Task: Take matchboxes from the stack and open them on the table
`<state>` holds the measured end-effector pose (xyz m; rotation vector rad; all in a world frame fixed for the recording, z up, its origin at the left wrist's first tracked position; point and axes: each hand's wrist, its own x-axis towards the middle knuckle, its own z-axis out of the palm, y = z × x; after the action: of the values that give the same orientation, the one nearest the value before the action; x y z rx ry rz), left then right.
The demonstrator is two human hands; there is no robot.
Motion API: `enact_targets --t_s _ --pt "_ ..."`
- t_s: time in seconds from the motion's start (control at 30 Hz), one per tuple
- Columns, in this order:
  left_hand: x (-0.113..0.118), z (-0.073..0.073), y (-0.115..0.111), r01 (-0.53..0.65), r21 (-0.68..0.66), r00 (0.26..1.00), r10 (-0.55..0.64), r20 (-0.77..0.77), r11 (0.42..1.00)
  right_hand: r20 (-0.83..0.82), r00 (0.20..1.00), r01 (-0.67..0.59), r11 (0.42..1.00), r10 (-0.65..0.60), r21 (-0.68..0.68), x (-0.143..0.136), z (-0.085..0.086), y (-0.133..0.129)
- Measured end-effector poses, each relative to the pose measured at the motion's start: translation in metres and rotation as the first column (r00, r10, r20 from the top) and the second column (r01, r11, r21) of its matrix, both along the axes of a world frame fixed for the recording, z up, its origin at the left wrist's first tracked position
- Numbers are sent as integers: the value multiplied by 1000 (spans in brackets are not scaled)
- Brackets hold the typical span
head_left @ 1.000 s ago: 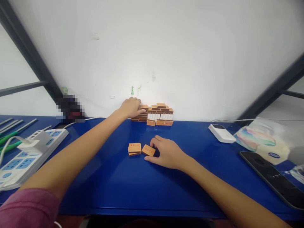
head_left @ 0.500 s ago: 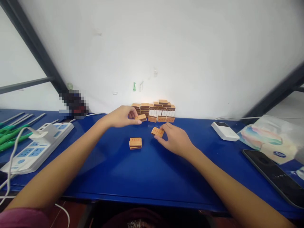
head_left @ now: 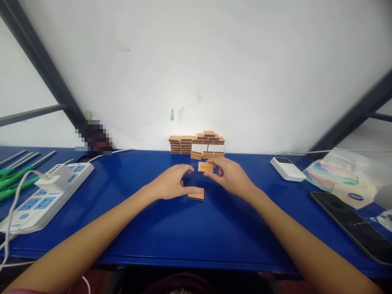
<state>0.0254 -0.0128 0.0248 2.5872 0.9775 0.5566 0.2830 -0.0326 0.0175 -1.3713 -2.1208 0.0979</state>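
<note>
Pinching a matchbox (head_left: 205, 166) in right hand (head_left: 231, 178) fingertips, raised just before the stack (head_left: 197, 145); left hand (head_left: 171, 186) fingers curled, pressing a second box (head_left: 196, 194) lying below on the table (head_left: 196, 232).

Red characters are printed on the matchbox (head_left: 205, 166) held above the counter (head_left: 183, 228), too small to read; no other text is legible.

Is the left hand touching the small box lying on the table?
Touching. In the head view, the left hand's fingers rest on the near box, which lies flat on the blue table, with no gap showing.
</note>
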Motion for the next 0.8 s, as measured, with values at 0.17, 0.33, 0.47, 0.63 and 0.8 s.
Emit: enact_targets --t_s 0.17,0.33,0.47,0.63,0.8 --pt "18 6 26 0 154 1000 -4 27 988 -118 991 -70 997 65 -39 -4 -2 0" --pt "34 0 41 43 145 989 -62 131 989 -155 986 -72 997 65 -37 0 -1 3" --pt "31 -4 33 19 139 979 -47 200 990 -63 997 -44 999 43 -4 0 0 1" --pt "28 -6 29 51 114 974 -74 212 992 -65 993 -92 995 94 37 -8 -4 -7" --pt "15 -6 49 -43 106 977 20 210 993 -112 992 -55 998 57 21 -5 -11 8"
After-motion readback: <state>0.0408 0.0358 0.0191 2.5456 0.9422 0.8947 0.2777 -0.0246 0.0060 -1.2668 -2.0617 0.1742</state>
